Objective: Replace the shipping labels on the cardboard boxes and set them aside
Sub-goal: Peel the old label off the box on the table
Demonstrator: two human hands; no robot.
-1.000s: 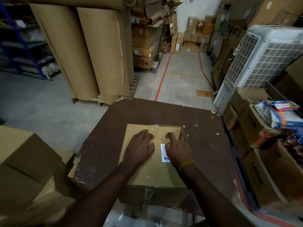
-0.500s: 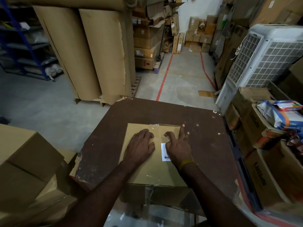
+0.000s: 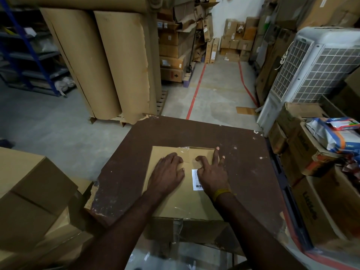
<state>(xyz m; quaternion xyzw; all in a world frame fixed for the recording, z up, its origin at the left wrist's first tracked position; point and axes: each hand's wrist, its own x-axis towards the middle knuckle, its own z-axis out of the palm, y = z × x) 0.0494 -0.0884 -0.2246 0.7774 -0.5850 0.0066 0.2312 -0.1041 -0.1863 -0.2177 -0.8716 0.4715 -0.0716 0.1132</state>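
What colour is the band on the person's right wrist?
Yellow; the wristband shows in the head view, just behind the right hand.

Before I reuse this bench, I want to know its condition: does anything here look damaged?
Yes. The dark brown table has a chipped near-left corner with pale core showing, and white chips dot its far-right edge.

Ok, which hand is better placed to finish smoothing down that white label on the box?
Probably the right hand: it already lies on the white label, while the left hand rests beside it on the bare cardboard box.
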